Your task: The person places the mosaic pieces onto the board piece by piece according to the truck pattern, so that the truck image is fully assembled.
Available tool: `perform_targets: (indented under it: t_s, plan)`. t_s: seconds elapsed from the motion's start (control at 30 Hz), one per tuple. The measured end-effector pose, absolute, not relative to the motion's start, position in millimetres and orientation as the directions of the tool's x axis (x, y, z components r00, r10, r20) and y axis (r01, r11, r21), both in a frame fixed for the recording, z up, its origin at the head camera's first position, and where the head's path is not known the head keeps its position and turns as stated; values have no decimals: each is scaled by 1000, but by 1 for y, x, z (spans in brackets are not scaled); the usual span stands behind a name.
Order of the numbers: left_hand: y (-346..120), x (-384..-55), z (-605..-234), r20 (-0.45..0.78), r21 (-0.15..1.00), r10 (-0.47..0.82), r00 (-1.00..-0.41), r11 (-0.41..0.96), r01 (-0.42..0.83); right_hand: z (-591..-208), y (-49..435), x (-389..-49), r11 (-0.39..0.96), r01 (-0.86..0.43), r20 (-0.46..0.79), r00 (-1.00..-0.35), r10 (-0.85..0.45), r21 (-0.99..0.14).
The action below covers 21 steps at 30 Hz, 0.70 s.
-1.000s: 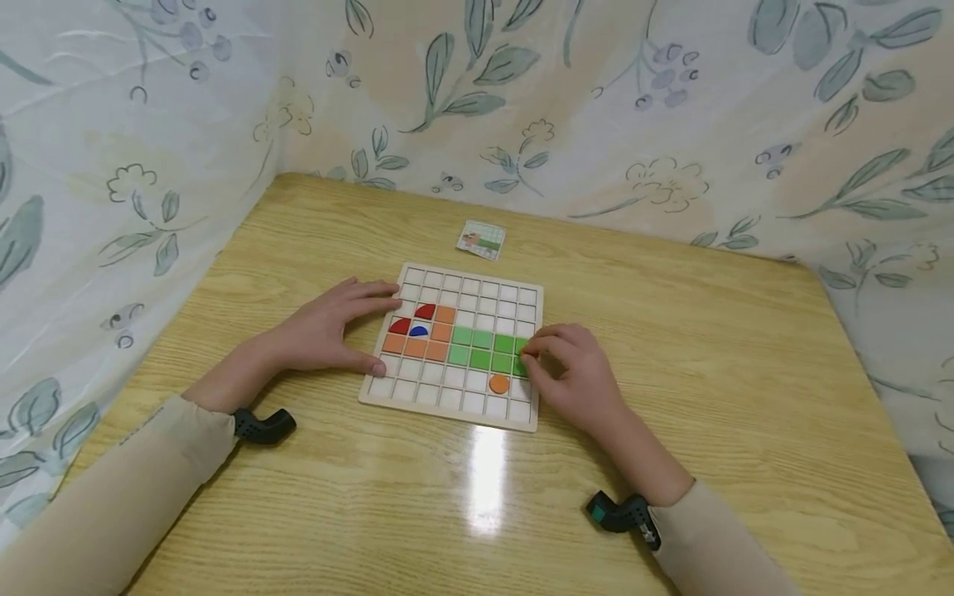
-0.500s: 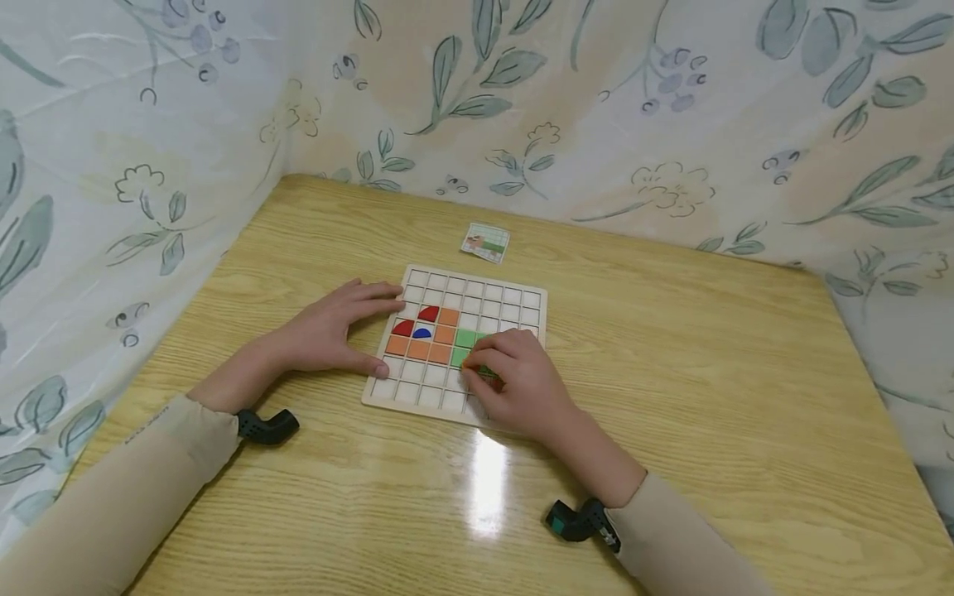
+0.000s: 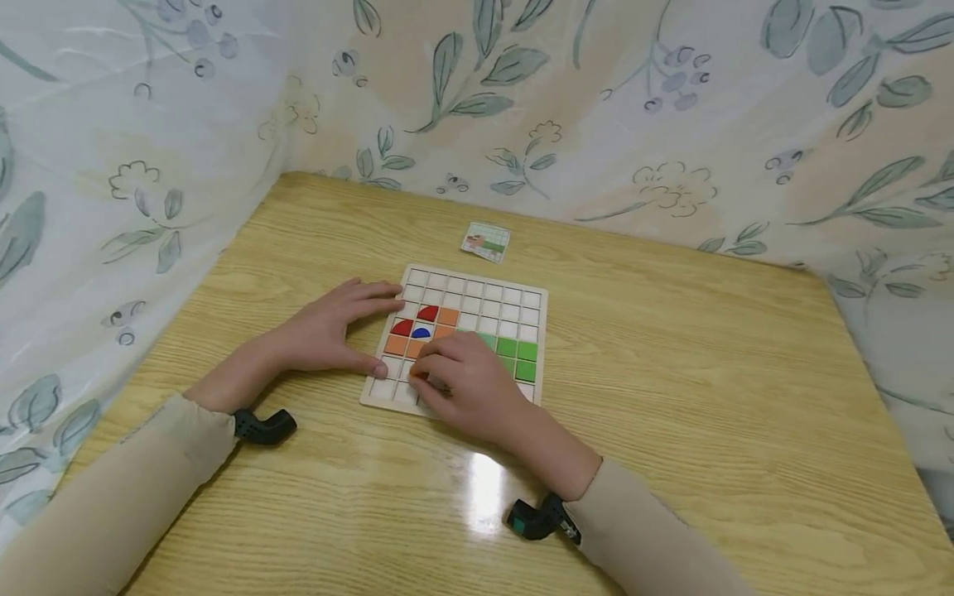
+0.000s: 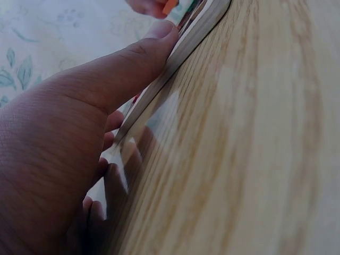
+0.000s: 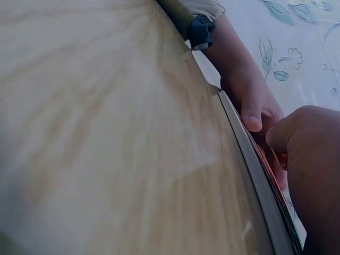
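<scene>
A square wooden grid board (image 3: 473, 288) lies on the table, with red, blue, orange and green pieces in its cells. My left hand (image 3: 316, 327) rests along the board's left side, fingers spread and thumb on the near left corner area. In the left wrist view the thumb (image 4: 143, 53) touches the board's rim. Over the lower left part of the board, my right hand (image 3: 477, 385) pinches a small orange piece (image 3: 418, 375) between thumb and fingertips; its full shape is hidden. That hand covers several cells and some green pieces (image 3: 526, 350).
A small picture card (image 3: 486, 241) with a gridded coloured pattern lies behind the board. The wood-grain table (image 3: 708, 372) stretches out around it. A floral cloth (image 3: 596, 108) hangs along the back and left. Black wrist devices (image 3: 266, 427) sit on both wrists.
My right hand has moved left across the board, from its right edge to the lower left cells, carrying the orange piece. My left hand has stayed in place.
</scene>
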State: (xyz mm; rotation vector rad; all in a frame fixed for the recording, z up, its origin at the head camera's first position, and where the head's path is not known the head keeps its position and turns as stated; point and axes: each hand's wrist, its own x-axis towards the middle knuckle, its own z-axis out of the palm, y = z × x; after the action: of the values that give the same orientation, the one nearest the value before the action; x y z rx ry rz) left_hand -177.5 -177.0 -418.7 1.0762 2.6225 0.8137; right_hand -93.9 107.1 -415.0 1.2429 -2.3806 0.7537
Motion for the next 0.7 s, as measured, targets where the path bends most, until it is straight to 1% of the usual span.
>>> perform_targets:
  t_s: [0.33,0.7]
  plan:
    - [-177,-177,-419,31,553,695,-718,586,592,-419,99,-98,477,-817,481,-576,-661,-323]
    - [-177,-179,-420,45,551,703,-710,575,605,-420,99,-100,502,-778,425,-627,-653,-378]
